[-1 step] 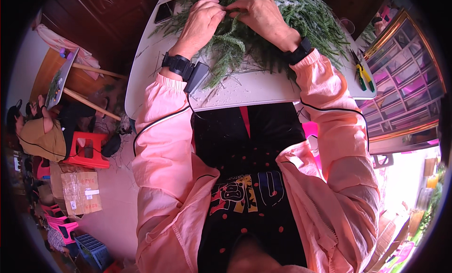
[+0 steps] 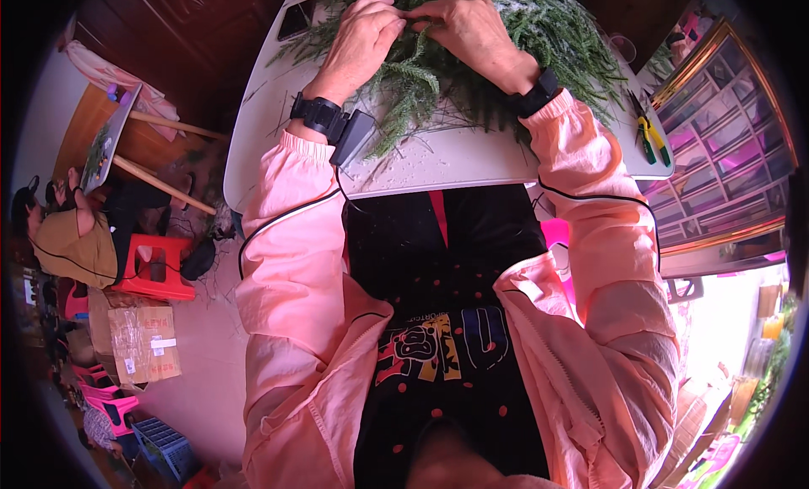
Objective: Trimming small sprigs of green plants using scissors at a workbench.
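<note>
A bushy heap of green pine branches (image 2: 556, 38), dusted with white flakes, covers the far part of a white table (image 2: 447, 166). Over its near side, my left hand (image 2: 366, 38) and my right hand (image 2: 474, 32) meet with fingertips almost touching. Both are closed in a pinch on a pine branch, whose gripped part is mostly covered by the fingers. One frosted sprig (image 2: 410, 74) sticks out toward me just below them. Each wrist wears a black band, and a small dark box hangs by the left one.
Yellow-and-green-handled pliers (image 2: 647, 135) lie at the table's right edge, and a dark phone (image 2: 295, 21) at its far left. Needle scraps litter the tabletop. To the left, another person (image 2: 80, 240) sits near a red stool (image 2: 158, 265), a cardboard box (image 2: 145, 344) and a blue crate (image 2: 168, 447).
</note>
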{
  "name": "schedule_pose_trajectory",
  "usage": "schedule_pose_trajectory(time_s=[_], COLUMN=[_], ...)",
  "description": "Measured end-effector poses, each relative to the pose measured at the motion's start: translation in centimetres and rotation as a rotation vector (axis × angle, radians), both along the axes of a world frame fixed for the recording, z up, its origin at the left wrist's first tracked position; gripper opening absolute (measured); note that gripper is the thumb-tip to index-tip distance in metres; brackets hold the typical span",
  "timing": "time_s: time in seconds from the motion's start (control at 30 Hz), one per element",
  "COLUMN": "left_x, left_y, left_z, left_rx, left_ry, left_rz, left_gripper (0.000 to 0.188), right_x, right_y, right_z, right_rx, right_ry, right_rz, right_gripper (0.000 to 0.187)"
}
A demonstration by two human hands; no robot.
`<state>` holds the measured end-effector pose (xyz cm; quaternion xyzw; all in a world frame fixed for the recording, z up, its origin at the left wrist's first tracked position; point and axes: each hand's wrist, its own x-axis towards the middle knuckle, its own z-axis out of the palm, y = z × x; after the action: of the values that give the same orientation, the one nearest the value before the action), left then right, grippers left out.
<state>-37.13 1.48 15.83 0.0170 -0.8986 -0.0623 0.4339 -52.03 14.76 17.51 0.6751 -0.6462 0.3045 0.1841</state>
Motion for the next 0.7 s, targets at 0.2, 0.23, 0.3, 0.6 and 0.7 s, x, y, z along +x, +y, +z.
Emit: schedule_pose_trajectory(time_s=[0.2, 0.23, 0.3, 0.6, 0.7], left_x=[0.2, 0.2, 0.2, -0.4, -0.4], left_y=[1.4, 1.7, 1.7, 2.0, 2.2], left_z=[0.7, 0.8, 0.6, 0.2, 0.3], left_rx=[-0.162, -0.173, -0.193, -0.241, -0.221], left_ry=[0.02, 0.015, 0.022, 0.067, 0.087], left_rz=[0.032, 0.041, 0.066, 0.107, 0.096], left_gripper=[0.013, 0.011, 0.009, 0.006, 0.006], right_x=[-0.2, -0.2, -0.3, -2.6, -3.2], right_y=[-0.2, -0.3, -0.4, -1.6, -1.3], right_z=[-0.4, -0.4, -0.3, -0.6, -0.7], right_rx=[-0.051, -0.05, 0.075, 0.157, 0.275], right_ry=[0.18, 0.179, 0.024, -0.118, -0.327], right_rz=[-0.023, -0.023, -0.009, 0.228, 0.216], right_gripper=[0.023, 0.023, 0.023, 0.025, 0.027])
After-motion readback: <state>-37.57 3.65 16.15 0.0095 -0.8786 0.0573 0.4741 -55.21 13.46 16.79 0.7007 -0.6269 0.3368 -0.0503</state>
